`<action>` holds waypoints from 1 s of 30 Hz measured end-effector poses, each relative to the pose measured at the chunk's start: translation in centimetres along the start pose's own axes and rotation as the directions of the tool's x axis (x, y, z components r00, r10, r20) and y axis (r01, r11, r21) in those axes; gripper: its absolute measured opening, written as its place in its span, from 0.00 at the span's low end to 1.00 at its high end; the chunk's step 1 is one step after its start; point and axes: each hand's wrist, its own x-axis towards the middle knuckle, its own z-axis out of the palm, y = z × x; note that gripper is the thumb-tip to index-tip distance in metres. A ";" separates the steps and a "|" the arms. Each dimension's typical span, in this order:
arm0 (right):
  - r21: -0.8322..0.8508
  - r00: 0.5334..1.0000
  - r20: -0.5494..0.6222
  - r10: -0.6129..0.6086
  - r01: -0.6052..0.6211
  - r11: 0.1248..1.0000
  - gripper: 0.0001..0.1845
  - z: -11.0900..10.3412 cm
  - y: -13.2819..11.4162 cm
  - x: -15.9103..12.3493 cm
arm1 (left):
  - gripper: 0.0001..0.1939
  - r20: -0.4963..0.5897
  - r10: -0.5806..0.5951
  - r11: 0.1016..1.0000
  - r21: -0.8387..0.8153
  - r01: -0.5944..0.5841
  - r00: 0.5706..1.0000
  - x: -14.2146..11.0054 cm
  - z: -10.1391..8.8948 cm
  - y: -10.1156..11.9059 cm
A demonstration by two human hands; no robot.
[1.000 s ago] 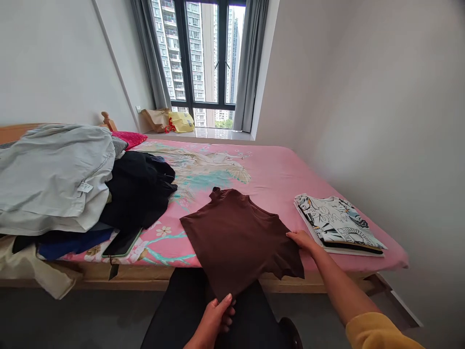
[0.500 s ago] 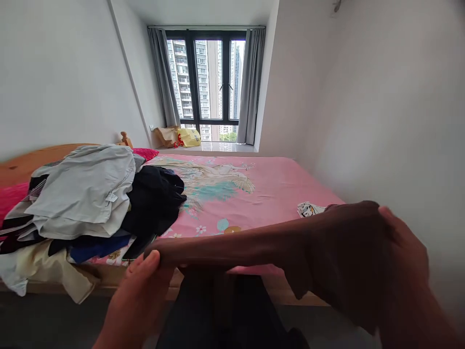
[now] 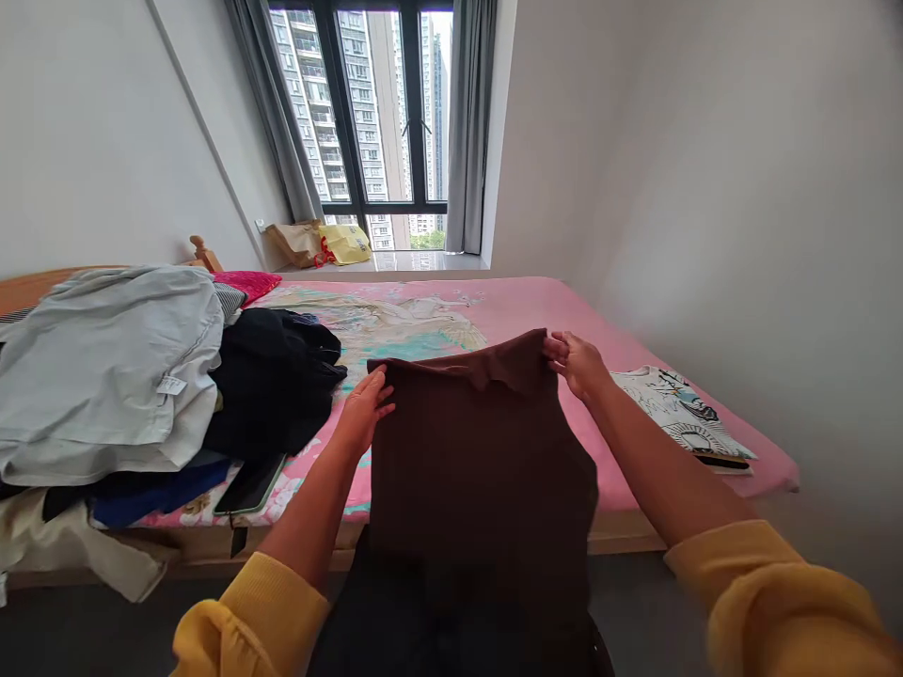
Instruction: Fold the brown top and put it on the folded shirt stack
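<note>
A dark brown garment (image 3: 480, 461) hangs spread between my hands, its lower part reaching down in front of my legs past the bed's edge. My left hand (image 3: 363, 411) pinches its upper left corner, thumb against fingers. At the upper right corner, my right hand (image 3: 577, 363) grips the cloth with the fingertips. The top edge sags slightly and looks folded or bunched near the right. What kind of garment it is cannot be made out.
To the left lies a clothes heap: a light grey shirt (image 3: 119, 367), black clothing (image 3: 275, 385) and a beige garment (image 3: 85, 545). A phone-like dark slab (image 3: 250, 484) lies beside it. Folded white printed clothing (image 3: 681, 414) rests right on the pink bed (image 3: 522, 306).
My hands have moved forward over the bed and closer together. The brown garment, earlier stretched sideways, now hangs down flat and spread. The view has tilted downward.
</note>
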 end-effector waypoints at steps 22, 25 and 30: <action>-0.010 0.824 0.223 0.521 -0.533 0.846 0.26 0.7 20.6 -23.6 | 0.28 -0.199 -0.569 0.790 0.135 0.598 0.798 -9.8 -8.7 -15.7; 0.043 0.802 0.194 0.566 -0.583 0.811 0.24 1.0 19.9 -23.3 | 0.25 -0.225 -0.478 0.852 0.117 0.510 0.849 -9.7 -8.5 -15.3; 0.106 0.722 0.260 0.641 -0.681 0.725 0.18 -0.1 19.9 -25.0 | 0.26 -0.274 -0.484 0.836 0.135 0.532 0.831 -9.7 -9.7 -16.4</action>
